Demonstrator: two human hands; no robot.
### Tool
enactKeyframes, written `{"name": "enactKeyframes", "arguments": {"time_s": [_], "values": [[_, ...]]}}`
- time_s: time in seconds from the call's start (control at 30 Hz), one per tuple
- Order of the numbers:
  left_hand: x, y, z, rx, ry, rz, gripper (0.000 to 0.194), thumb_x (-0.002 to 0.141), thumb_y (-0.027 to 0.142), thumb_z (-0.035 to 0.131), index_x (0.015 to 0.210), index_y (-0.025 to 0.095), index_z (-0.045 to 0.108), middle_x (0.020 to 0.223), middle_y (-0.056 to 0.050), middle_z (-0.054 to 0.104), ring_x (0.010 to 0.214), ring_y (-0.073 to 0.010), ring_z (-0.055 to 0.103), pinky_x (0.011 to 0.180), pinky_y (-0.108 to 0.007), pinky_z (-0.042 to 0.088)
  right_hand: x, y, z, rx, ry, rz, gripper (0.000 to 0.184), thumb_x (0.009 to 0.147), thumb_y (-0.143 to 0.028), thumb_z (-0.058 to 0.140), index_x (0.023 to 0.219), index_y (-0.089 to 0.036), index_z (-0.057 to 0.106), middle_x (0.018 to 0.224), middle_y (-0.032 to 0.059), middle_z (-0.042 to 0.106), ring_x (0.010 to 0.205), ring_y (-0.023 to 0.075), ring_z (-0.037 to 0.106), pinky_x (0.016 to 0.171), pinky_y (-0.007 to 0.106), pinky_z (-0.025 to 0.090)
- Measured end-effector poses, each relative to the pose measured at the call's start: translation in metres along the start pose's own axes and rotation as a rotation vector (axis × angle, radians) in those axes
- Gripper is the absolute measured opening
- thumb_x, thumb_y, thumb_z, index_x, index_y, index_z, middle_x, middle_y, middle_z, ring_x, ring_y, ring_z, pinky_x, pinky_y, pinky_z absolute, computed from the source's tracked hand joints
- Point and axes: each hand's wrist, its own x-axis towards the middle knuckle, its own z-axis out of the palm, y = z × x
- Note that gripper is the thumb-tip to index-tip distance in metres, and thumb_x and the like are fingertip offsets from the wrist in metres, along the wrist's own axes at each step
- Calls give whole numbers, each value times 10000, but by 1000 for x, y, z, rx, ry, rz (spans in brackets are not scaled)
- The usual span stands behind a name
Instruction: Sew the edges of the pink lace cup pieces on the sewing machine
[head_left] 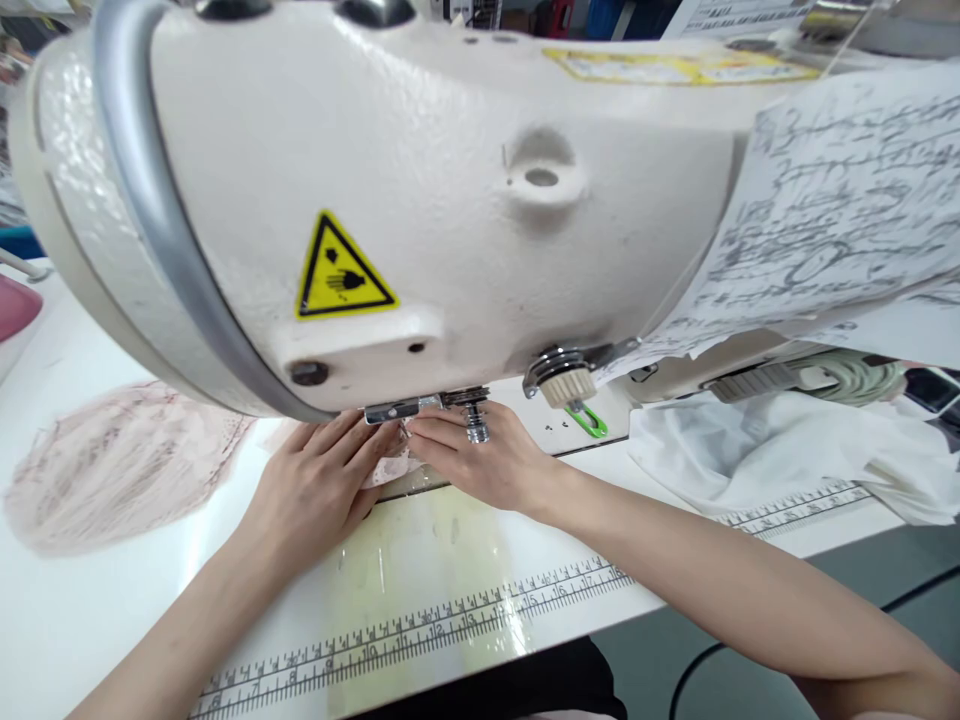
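Note:
A large cream sewing machine head (420, 200) with a yellow warning sticker (341, 272) fills the upper view. Under its presser foot (420, 405) lies a small piece of pale pink lace fabric (390, 470). My left hand (319, 485) lies flat on the fabric, fingers stretched toward the foot. My right hand (480, 455) rests beside it from the right, fingers pressed flat on the same fabric just below the needle bar (476, 420). The fingertips of both hands meet under the foot.
A heap of pink lace (112, 465) lies on the white table (90, 610) at the left. White cloth (772, 450) and a printed sheet (840, 210) are at the right. A ruler strip (420, 630) runs along the table's front edge.

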Motion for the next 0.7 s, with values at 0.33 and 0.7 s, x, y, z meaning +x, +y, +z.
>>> {"name": "enactKeyframes", "arguments": {"time_s": [0.33,0.7], "values": [[2,3,-4,45,-17,8,453,949,268,460,1398,206,459,1362,-92,561,1145,-298,600,918,-470,447,4,7,1,-31,54,-69,149,865,-58,530,816,-160,626,875,-35,720,765,113,640,631,282,430],[1,-9,-7,-65,85,204,399,940,186,453,1329,117,516,1298,-66,613,1183,-234,592,940,-399,462,4,-1,-2,-126,73,-85,176,881,-41,545,887,-174,661,905,-26,698,782,103,608,665,254,452]]}}
